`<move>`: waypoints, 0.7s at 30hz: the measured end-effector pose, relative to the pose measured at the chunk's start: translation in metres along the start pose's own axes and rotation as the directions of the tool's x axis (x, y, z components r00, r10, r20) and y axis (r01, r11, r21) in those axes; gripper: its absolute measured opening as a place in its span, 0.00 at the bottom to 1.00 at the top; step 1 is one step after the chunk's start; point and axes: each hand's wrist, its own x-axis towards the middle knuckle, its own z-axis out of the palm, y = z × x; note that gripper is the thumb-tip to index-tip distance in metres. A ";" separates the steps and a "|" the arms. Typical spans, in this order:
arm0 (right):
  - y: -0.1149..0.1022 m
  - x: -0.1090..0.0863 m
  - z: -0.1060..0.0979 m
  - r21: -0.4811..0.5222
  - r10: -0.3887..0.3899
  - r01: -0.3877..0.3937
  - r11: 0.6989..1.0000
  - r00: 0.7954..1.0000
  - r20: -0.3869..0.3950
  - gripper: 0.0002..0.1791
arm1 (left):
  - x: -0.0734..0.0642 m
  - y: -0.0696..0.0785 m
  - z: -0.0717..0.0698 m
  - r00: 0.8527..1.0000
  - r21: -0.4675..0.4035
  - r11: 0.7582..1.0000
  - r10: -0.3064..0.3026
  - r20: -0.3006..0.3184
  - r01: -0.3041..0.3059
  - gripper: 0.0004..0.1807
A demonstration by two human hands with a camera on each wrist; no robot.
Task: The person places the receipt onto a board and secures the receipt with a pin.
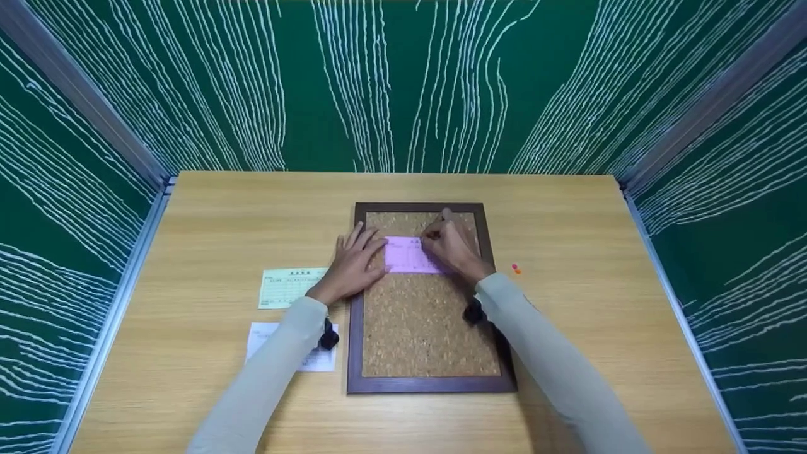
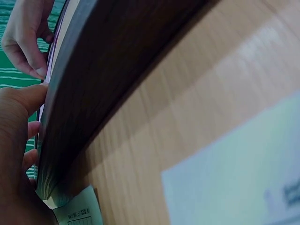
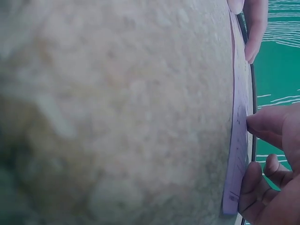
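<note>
Pink slip point(image 1: 403, 256) lying lengthwise L–R; L hand point(image 1: 353, 261) touching w/ fingers spread; R hand point(image 1: 455, 244) curling, hiding R end, hold unclr.

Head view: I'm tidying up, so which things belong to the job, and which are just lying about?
In the job:
framed corkboard
pink slip, lying on it
left grip, at the slip's left edge
right grip, near its top edge

Lying about, possibly for later:
green slip, left of the board
white slip, partly hidden
small pink and orange items, right of the board
</note>
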 end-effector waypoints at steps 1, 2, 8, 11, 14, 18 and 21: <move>0.000 0.000 0.000 0.001 0.000 0.000 1.000 1.000 0.004 0.06 | 0.000 0.000 0.000 1.000 0.000 1.000 0.000 -0.001 0.000 0.37; 0.000 0.000 0.000 0.000 0.002 -0.002 1.000 1.000 0.006 0.06 | 0.000 0.000 -0.001 1.000 0.000 1.000 0.000 -0.002 0.000 0.37; 0.000 -0.001 -0.004 -0.019 -0.007 0.008 1.000 1.000 0.029 0.06 | -0.001 0.002 0.001 1.000 0.000 1.000 -0.001 -0.004 0.001 0.36; 0.001 -0.003 -0.005 -0.022 -0.017 0.018 1.000 0.999 0.030 0.06 | -0.001 0.002 0.002 1.000 -0.005 1.000 0.012 -0.017 -0.012 0.36; 0.001 -0.005 -0.005 -0.006 -0.001 0.002 1.000 1.000 0.021 0.07 | 0.000 0.002 0.002 0.999 -0.003 1.000 0.031 -0.032 -0.031 0.35; 0.000 -0.006 -0.002 0.033 0.007 -0.007 0.999 1.000 0.002 0.06 | 0.000 0.001 0.001 0.999 0.012 1.000 0.026 -0.023 -0.026 0.35; -0.001 -0.006 0.000 0.064 -0.006 0.007 0.998 1.000 -0.011 0.06 | 0.000 -0.001 0.000 1.000 0.020 1.000 0.004 -0.007 -0.004 0.36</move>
